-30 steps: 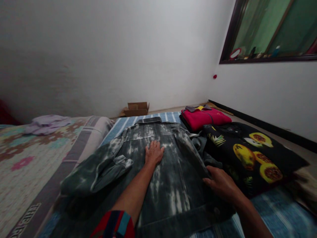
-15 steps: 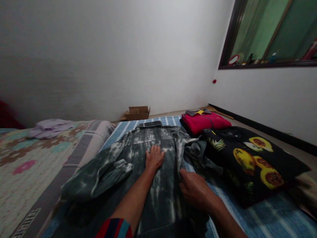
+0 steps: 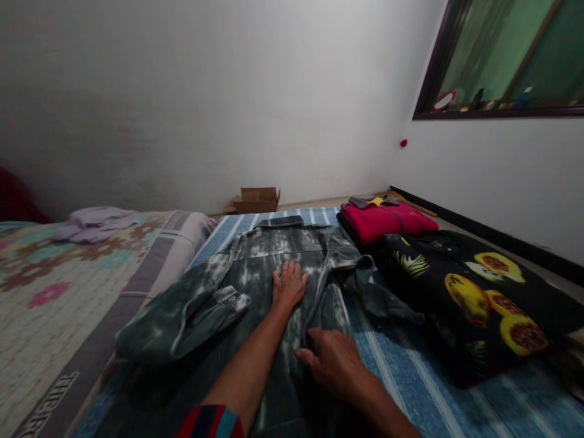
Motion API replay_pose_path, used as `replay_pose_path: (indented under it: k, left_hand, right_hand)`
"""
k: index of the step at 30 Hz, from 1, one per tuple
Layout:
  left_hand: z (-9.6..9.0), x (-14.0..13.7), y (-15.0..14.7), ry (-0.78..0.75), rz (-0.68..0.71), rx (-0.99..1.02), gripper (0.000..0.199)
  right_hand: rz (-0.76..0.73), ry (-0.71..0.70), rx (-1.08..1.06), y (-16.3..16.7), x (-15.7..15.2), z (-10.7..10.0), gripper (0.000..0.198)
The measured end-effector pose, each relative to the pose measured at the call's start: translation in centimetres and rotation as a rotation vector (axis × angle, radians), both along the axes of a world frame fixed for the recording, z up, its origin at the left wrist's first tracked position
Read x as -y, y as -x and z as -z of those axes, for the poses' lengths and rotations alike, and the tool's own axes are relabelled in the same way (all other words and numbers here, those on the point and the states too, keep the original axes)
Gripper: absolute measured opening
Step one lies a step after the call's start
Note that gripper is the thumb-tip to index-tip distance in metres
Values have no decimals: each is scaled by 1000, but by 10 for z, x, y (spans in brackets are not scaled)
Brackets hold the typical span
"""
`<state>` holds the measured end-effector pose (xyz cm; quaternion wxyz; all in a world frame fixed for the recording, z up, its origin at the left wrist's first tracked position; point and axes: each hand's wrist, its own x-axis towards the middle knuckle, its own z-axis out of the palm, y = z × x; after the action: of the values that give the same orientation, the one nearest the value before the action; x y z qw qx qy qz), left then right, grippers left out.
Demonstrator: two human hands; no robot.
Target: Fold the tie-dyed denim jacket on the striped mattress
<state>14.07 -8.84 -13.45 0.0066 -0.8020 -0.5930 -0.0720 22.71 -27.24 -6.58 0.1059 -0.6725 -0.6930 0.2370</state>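
Partly legible grey lettering, perhaps "THE", runs along the blanket's border (image 3: 50,401).

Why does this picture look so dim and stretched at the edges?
Head view: the light is low and flat, so the jacket and fruit-print cloth go murky; the wide lens bends the window frame and stretches the corners; the right hand and left hand look slightly soft; no glare shows.

Single head view, looking forward and down along bed (image 3: 410,377) toward wall corner; hands close below.
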Motion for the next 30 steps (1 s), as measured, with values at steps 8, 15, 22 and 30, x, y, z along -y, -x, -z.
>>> replay_pose_path:
  k: [8,15,22,30]
  left_hand:
    - [5,-1,1,-20,16,38,45]
    - [10,0,4,-32,7,58,46]
    - [8,2,4,-17,-5,58,46]
    - [8,4,8,-7,-16,82,47]
  right_hand:
    - [476,-234,306,-66,-2,-11,43]
    - [388,-116,501,-94,-23,20,36]
    - [468,-54,436,-99,-39,12,39]
    - [594,-449,326,-74,-92,-46,34]
